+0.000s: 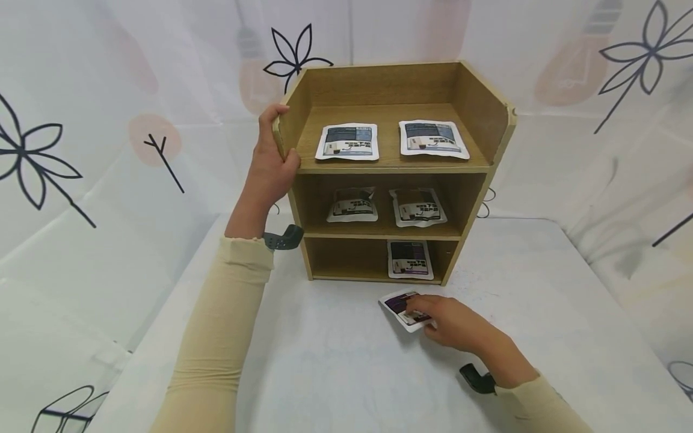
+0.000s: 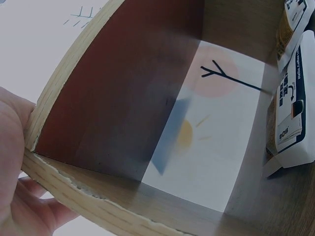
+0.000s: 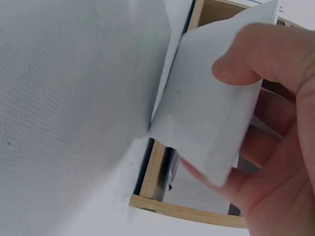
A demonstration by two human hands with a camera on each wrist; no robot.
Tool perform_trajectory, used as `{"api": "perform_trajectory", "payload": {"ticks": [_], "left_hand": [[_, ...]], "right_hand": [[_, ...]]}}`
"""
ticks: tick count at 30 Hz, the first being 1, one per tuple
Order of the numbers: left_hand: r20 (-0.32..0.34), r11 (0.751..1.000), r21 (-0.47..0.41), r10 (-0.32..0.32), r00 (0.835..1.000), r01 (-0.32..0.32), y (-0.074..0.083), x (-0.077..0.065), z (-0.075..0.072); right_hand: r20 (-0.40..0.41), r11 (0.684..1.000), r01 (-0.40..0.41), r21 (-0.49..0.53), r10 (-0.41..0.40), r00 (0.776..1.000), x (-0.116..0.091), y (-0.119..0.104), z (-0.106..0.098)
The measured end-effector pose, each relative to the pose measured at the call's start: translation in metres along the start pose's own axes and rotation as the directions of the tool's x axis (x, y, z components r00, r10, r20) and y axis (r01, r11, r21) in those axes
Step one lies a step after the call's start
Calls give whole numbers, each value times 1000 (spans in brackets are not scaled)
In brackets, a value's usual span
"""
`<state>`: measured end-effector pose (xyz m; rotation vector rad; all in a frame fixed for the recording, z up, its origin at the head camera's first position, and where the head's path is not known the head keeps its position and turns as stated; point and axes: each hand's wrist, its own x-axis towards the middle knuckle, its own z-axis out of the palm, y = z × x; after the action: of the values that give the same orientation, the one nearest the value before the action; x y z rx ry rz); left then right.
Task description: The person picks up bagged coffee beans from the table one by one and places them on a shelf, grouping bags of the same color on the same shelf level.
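My left hand (image 1: 269,165) grips the upper left side panel of a small wooden shelf (image 1: 381,89), thumb toward the front. The left wrist view shows the fingers around the panel's edge (image 2: 78,191). In front of the shelf's base, just above the white tabletop, my right hand (image 1: 460,325) pinches a flat white pouch with a dark purple label (image 1: 397,302). The thumb presses on the pouch's plain white back (image 3: 206,98) in the right wrist view, with the fingers on its other side. A similar purple-labelled pouch (image 1: 409,260) leans inside the bottom compartment, right of its middle.
Two blue-labelled pouches (image 1: 349,142) (image 1: 433,138) lie on the top tier. The middle compartment holds two brown-and-white pouches (image 1: 353,205) (image 1: 418,207). A white covered table (image 1: 325,361) extends around the shelf, and patterned white sheeting (image 1: 178,60) hangs behind.
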<state>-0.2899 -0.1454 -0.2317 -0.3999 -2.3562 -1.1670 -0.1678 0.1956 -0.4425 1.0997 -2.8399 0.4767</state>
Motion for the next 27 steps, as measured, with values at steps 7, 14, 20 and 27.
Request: {"api": "perform_trajectory", "payload": {"ticks": [7, 14, 20, 27], "left_hand": [[0, 1000, -11, 2, 1000, -2, 0, 0, 0], [-3, 1000, -8, 1, 1000, -1, 1, -1, -1], [-4, 1000, -4, 3, 1000, -3, 2, -1, -1], [-1, 1000, 5, 2, 1000, -2, 0, -1, -1]], "right_hand": [[-131, 998, 42, -55, -49, 990, 2, -5, -7], [-255, 984, 123, -128, -153, 955, 5, -6, -9], [-317, 973, 177, -148, -216, 923, 7, -8, -13], [-335, 970, 193, -150, -234, 913, 10, -12, -18]]}}
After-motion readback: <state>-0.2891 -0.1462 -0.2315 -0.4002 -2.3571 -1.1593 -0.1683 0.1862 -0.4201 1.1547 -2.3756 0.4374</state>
